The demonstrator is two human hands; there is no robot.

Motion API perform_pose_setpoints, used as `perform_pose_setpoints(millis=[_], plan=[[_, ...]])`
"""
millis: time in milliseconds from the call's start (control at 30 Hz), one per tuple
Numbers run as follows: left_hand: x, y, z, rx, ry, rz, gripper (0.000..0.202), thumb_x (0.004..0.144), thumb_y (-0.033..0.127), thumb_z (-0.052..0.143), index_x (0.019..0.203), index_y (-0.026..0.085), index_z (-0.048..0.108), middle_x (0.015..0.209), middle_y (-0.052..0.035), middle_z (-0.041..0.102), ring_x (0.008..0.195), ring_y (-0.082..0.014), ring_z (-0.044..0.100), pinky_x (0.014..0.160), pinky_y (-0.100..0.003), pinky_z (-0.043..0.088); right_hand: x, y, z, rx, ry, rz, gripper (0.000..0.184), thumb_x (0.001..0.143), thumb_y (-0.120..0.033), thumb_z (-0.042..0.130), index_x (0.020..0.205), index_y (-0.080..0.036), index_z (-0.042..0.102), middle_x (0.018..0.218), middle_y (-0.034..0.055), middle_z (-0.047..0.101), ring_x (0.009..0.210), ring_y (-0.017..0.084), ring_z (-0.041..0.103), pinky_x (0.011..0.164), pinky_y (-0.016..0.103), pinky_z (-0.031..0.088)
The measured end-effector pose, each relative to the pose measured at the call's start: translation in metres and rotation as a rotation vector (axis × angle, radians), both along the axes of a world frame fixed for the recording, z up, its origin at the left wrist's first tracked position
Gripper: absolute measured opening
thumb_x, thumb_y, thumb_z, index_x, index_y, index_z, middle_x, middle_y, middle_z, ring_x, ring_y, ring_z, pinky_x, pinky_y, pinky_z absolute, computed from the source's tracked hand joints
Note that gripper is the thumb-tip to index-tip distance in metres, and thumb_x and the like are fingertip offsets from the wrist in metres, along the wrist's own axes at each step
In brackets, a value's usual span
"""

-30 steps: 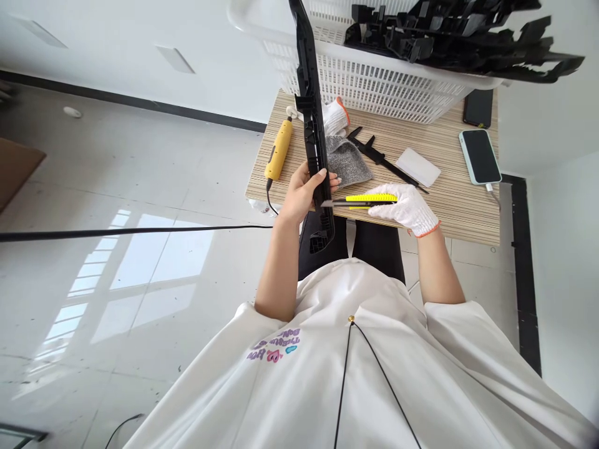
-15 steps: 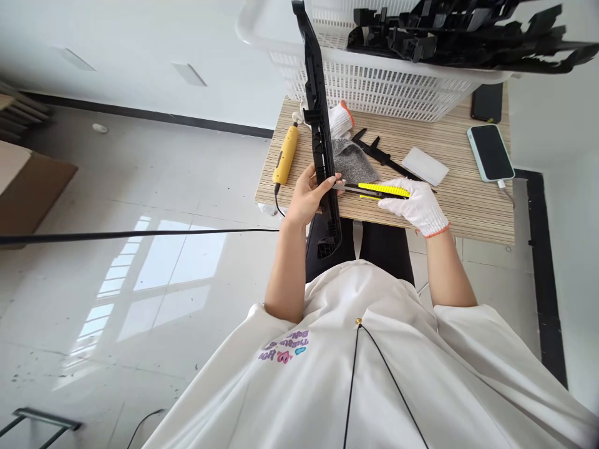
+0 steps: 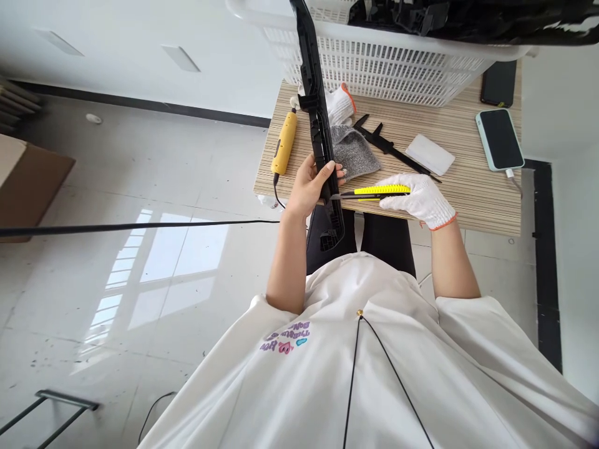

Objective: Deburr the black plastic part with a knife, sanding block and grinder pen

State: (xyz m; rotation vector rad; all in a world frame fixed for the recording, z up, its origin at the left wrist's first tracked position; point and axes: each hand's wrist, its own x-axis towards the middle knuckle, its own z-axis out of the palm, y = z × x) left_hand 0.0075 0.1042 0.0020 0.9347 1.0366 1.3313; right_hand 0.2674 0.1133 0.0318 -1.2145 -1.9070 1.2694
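Observation:
My bare left hand (image 3: pixel 309 185) is wrapped round a long black plastic trim part (image 3: pixel 314 87), with the thumb across its front. The part stands lengthwise away from me, its lower end over my lap. In a white glove with an orange cuff, my right hand (image 3: pixel 421 201) grips a yellow and black utility knife (image 3: pixel 374 193). Its blade points left and its tip meets the edge of the black part just below my left fingers. Whether the blade cuts in, I cannot tell.
On the wooden table (image 3: pixel 486 193) lie a yellow rotary tool (image 3: pixel 284 143), a grey cloth (image 3: pixel 353 156), a white glove (image 3: pixel 340 105), a black caliper (image 3: pixel 388 146), a white card (image 3: pixel 430 154) and two phones (image 3: pixel 500 140). A white basket (image 3: pixel 374 68) holds black plastic parts (image 3: pixel 435 22).
The knife has moved down along the black part, from beside my left thumb to below the fingers. My left hand still holds the part. The whole view has shifted slightly.

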Motion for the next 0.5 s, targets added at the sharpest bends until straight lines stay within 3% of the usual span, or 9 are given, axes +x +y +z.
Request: perform_pose_setpoints(millis=[200,500], plan=[[0.0001,0.0002,-0.0018,0.027,0.000,0.005,0.049,0.068,0.041,0.091,0.100,0.023,0.059,0.103,-0.0033,0.074,0.098,-0.0209,0.074,0.089,-0.034,0.062,-0.0009,0.0002,0.0000,-0.002,0.003,-0.019,0.036,0.071,-0.038,0.086,0.106,-0.032,0.079,0.110,0.0003,0.076,0.104,0.029,0.071,0.099,0.046,0.057],[0.0033,-0.0015,0.0063,-0.041,-0.008,0.021,0.037,0.079,0.040,0.083,0.102,0.021,0.061,0.086,-0.0012,0.069,0.093,-0.0209,0.075,0.090,-0.037,0.062,-0.0012,-0.0005,0.0006,-0.030,0.017,-0.029,0.039,0.072,-0.040,0.084,0.109,-0.029,0.079,0.109,0.0020,0.076,0.098,0.028,0.071,0.092,0.043,0.060]])
